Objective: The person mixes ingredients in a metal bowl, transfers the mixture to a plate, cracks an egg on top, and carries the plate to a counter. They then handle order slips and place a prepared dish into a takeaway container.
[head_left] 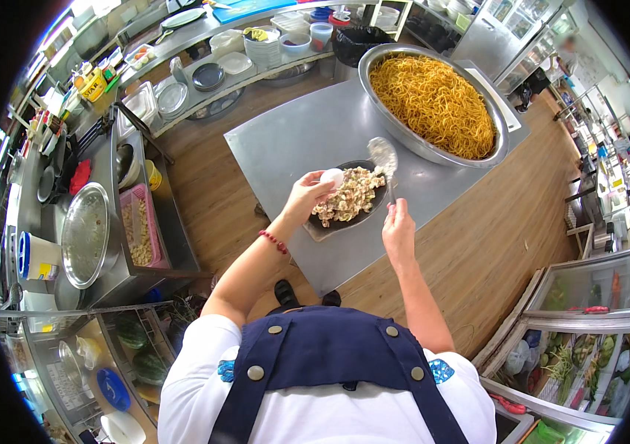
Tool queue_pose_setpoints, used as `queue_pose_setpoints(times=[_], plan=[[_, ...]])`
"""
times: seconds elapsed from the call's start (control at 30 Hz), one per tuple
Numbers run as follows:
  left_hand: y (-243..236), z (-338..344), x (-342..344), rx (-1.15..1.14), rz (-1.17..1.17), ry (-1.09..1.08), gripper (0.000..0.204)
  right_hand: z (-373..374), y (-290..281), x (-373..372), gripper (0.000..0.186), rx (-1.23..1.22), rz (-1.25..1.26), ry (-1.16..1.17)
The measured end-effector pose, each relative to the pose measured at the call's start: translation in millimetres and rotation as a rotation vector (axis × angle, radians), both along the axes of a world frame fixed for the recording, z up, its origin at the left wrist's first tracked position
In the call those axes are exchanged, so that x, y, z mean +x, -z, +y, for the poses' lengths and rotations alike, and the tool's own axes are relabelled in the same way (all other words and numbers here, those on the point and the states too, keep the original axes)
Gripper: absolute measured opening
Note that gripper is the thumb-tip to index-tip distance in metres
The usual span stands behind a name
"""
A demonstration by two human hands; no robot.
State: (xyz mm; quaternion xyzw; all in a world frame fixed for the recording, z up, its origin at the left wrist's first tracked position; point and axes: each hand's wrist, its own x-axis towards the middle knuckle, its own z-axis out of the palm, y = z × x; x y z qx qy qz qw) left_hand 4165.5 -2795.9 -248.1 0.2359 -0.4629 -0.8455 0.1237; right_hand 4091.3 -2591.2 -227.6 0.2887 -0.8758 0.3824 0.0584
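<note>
Apron (330, 348) nearest, your side of the dish (363, 218). Your left hand (307, 196) pinches a white piece (333, 176) over its left part; chopped mix (348, 196) inside; ladle (383, 157) by its right rim, gripped in your right hand (399, 223); noodles (433, 107) beyond, right.

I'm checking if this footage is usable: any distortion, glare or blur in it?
In the head view, the back shelf curves and the corners go black; also in the head view, bright glare streaks the far left edge; there too, the noodles, left hand and right hand look fairly sharp, the distant right background softer.
</note>
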Motion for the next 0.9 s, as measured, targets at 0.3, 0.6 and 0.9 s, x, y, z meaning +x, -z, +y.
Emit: queue_pose_setpoints(times=[0.3, 0.6, 0.9], plan=[[18.2, 24.1, -40.3, 0.069, -0.013, -0.008, 0.037, -12.0, 14.4, 5.7, 0.007, 0.055, -0.093, 0.090], [2.3, 0.3, -46.4, -0.339, 0.040, 0.349, 0.043, -45.0, -0.3, -76.0, 0.020, -0.234, -0.909, -0.362], [16.6, 3.0, -63.8, -1.262, -0.106, 0.192, 0.046, -68.4, 55.2, -92.9, 0.024, -0.039, -0.507, -0.252]])
